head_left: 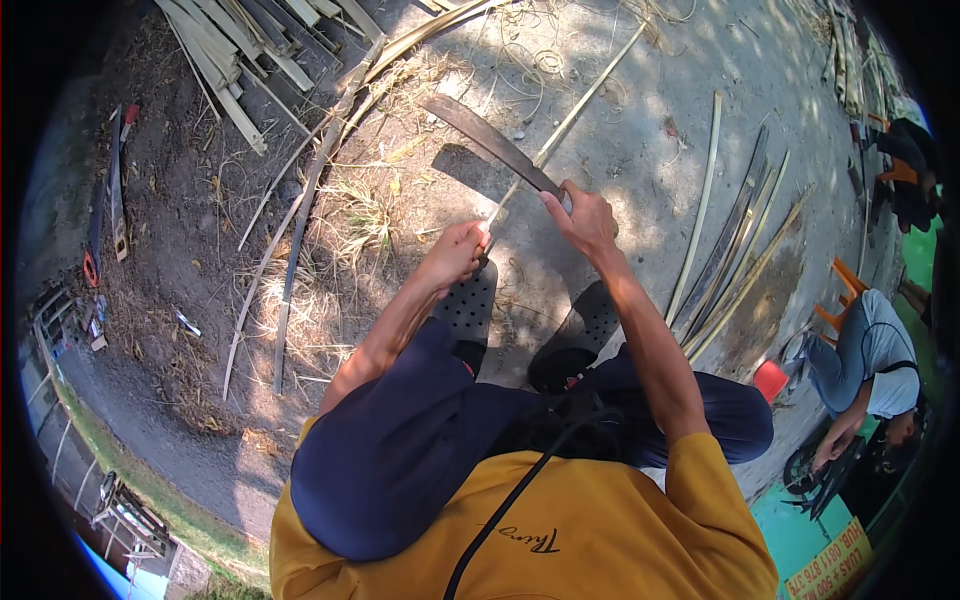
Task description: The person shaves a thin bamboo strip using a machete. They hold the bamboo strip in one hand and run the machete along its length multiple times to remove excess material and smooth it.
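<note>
My left hand (457, 254) is closed on the near end of a long, pale bamboo strip (588, 98), which runs away up and to the right over the ground. In my right hand (584, 219) is the handle of a machete (487, 137) with a dark, slightly curved blade. The blade points up and to the left and crosses the strip a little beyond my hands. Whether it touches the strip I cannot tell. Most of the handle is hidden by my fingers.
Bamboo slats (215, 60) are heaped at the far left, with long dark strips (298, 250) nearer. More strips (735, 240) lie on the right. A handsaw (118, 190) rests at the left edge. A person (868, 360) sits at the right by a red object (769, 381).
</note>
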The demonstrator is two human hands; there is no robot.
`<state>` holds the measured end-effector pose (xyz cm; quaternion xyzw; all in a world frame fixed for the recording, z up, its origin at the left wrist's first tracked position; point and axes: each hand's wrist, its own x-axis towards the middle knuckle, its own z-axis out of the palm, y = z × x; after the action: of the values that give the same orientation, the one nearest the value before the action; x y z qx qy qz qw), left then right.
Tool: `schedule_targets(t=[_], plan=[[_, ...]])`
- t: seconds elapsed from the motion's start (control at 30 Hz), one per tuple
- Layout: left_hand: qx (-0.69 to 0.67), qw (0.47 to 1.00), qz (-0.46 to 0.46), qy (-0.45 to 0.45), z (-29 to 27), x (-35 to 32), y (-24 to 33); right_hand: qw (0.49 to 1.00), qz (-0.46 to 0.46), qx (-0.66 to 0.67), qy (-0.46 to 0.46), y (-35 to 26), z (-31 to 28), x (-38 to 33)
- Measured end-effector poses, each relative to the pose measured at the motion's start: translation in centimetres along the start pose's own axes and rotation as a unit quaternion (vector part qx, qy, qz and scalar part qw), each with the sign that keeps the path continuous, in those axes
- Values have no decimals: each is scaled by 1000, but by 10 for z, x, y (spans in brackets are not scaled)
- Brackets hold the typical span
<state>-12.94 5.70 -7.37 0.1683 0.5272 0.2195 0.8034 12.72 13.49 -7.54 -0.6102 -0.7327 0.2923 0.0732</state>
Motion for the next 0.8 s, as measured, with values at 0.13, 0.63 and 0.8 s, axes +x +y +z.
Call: schedule_targets(t=[0.13,0.63,0.8], plan=[[3,1000,9,-12,-2,-2,3,997,2,71,-4,-22,18,-14],[40,998,45,12,-5,-14,-4,998,-35,52,8,-8,23,-10],[26,999,30,19,-5,-41,-2,999,18,34,7,9,6,21]])
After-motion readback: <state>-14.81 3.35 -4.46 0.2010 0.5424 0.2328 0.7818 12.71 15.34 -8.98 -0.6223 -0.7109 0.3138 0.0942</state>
